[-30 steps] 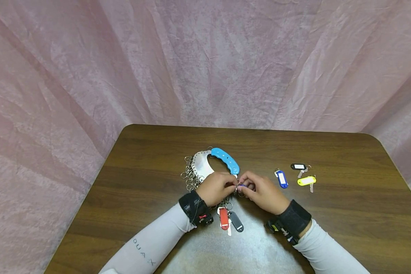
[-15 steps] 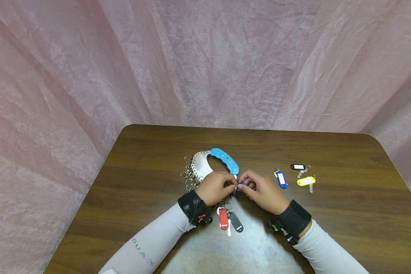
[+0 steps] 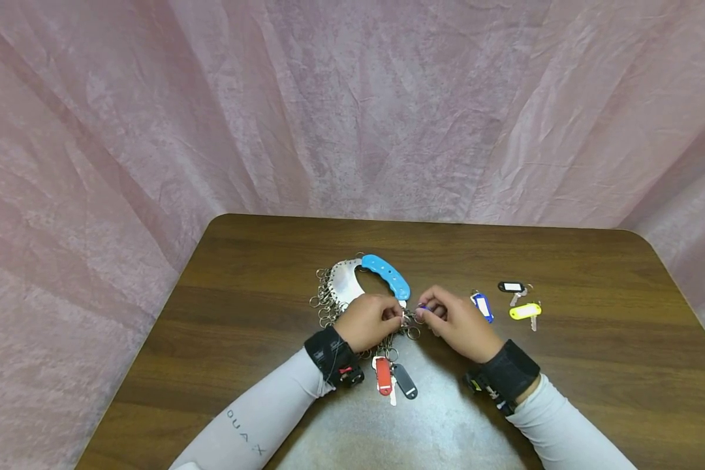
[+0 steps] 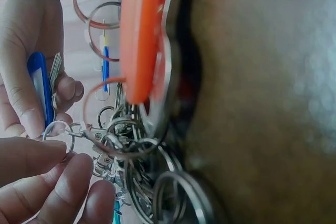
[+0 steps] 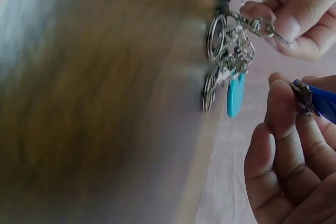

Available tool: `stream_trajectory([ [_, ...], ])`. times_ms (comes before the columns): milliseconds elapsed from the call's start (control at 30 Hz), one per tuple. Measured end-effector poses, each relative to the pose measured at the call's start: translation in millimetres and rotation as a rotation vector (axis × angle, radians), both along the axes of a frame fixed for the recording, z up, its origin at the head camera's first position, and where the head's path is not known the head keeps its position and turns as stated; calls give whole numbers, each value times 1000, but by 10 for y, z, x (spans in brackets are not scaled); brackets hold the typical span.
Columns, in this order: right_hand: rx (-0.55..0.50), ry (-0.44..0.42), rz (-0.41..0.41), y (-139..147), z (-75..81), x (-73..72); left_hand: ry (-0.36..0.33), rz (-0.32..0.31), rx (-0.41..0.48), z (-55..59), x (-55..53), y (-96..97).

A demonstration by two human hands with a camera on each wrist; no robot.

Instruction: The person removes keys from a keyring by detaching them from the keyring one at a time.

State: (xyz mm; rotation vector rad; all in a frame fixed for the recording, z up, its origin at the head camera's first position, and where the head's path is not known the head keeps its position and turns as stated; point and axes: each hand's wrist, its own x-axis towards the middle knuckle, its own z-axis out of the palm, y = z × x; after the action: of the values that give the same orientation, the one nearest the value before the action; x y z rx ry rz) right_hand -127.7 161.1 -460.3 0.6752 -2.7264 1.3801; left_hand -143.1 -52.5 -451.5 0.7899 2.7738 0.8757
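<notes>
1. One left grip [image 3: 367,322] and one right grip [image 3: 459,325] work near a silver crescent-shaped metal plate [image 3: 344,282], head view, lower centre.
2. Left wrist view: left grip pinches a round silver ring [image 4: 72,139], lower left; right grip pinches a blue plastic key tag [image 4: 41,85].
3. Right wrist view: key tag at right edge.

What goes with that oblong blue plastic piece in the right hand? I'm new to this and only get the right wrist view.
Observer: The left wrist view shows a flat silver metal key beside that oblong blue plastic tag.
Visitor: And that rounded turquoise plastic piece I see?
Observer: In the head view it is a long curved handle, joined to a crescent-shaped silver metal plate.
Visitor: Any other tags around?
Observer: Yes, in the head view an oblong yellow plastic tag lies on the brown wood-grain table.
</notes>
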Motion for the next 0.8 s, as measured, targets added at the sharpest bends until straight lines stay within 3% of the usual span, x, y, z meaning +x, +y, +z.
stream_trajectory([
  [267, 13, 5, -53, 135, 21, -77, -21, -2, -5, -28, -18, -6],
  [800, 83, 34, -252, 683, 127, -231, -42, -9, 9, -64, -17, -19],
])
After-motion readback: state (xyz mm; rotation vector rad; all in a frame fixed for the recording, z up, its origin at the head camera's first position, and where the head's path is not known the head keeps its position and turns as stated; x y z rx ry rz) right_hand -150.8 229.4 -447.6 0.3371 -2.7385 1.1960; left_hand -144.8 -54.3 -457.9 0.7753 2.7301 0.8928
